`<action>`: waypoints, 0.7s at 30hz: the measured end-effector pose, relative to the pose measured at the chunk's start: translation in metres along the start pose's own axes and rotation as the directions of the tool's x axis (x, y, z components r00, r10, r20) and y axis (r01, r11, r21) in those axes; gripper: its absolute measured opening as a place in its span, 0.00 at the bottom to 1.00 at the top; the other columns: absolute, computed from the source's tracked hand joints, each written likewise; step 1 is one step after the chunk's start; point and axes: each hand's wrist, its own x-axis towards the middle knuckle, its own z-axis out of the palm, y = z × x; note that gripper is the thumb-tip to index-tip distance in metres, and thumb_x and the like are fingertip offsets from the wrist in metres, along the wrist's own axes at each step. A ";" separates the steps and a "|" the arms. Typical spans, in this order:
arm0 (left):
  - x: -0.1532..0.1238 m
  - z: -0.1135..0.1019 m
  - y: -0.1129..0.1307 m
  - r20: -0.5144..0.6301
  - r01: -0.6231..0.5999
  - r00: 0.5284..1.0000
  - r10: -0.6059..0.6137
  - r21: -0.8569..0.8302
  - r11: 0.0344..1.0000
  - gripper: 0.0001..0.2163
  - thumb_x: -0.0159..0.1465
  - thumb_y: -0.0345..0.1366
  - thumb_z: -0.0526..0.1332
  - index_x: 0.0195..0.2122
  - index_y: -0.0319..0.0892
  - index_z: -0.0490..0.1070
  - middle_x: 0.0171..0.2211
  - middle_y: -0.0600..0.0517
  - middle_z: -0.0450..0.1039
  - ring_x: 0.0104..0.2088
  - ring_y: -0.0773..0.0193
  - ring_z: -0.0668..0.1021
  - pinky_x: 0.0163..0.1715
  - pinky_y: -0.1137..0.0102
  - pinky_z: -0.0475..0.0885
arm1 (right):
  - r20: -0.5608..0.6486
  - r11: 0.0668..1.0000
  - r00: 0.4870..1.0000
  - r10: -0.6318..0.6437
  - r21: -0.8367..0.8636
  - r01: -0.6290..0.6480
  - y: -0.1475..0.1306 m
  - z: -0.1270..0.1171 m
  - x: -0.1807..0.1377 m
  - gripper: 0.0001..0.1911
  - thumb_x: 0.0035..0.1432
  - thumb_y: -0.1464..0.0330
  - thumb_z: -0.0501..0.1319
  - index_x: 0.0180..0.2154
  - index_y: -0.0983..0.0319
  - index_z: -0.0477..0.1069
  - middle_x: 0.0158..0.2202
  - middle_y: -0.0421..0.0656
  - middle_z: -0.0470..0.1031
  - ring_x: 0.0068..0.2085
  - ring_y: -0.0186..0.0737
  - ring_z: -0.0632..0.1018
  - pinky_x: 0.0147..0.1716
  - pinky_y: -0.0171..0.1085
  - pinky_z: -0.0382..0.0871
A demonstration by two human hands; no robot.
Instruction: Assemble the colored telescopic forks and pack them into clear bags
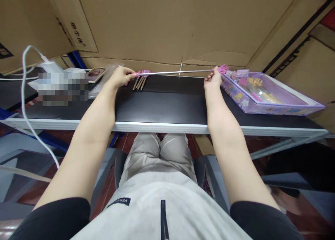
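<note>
A telescopic back scratcher (pixel 172 72) with a thin silver rod is stretched out level above the far part of the black table. Its left end is pinched in the fingers of my left hand (pixel 121 75). My right hand (pixel 214 80) is closed around the other end, just below the pink claw-shaped head (pixel 223 69). Beside my left hand lie several shorter back scratchers (pixel 140 82), their pink heads pointing away from me. A purple display box (pixel 251 106) stands right of my right hand, holding pink and yellow back scratchers in clear wrapping (pixel 261 89).
A clear plastic bag (pixel 104 82) and a phone-like object (pixel 96 74) lie behind my left forearm. Further left, a white cable (pixel 23 93) hangs over the metal table edge (pixel 162 127) near a blurred-out item. Cardboard (pixel 167 27) walls off the back.
</note>
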 end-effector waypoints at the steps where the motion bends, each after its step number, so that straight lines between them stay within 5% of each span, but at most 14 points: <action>1: -0.001 0.004 0.010 -0.019 0.015 1.000 -0.015 0.010 1.000 0.18 0.65 0.52 0.66 0.42 0.40 0.83 0.25 0.51 0.70 0.32 0.59 0.69 0.38 0.63 0.64 | 0.048 1.000 0.999 0.006 -0.011 -0.005 0.004 0.006 -0.003 0.31 0.70 0.48 0.67 0.27 0.57 0.54 0.20 0.29 0.53 0.20 0.26 0.57 0.19 0.30 0.54; 9: -0.009 0.010 0.044 -0.059 0.045 0.997 -0.043 0.035 0.998 0.13 0.66 0.39 0.65 0.44 0.36 0.84 0.30 0.49 0.76 0.36 0.57 0.73 0.41 0.64 0.66 | 0.181 0.998 0.982 -0.047 0.036 0.042 0.018 0.024 -0.015 0.29 0.72 0.45 0.64 0.29 0.56 0.57 0.19 0.30 0.50 0.21 0.28 0.59 0.21 0.32 0.58; 21: -0.014 0.042 0.083 -0.016 -0.105 0.994 0.105 0.021 0.994 0.11 0.69 0.42 0.63 0.37 0.41 0.80 0.28 0.49 0.73 0.38 0.54 0.73 0.45 0.61 0.67 | 0.363 1.000 0.931 0.018 -0.013 -0.015 0.041 0.045 -0.081 0.26 0.70 0.50 0.68 0.31 0.59 0.61 0.23 0.30 0.56 0.22 0.24 0.62 0.22 0.26 0.56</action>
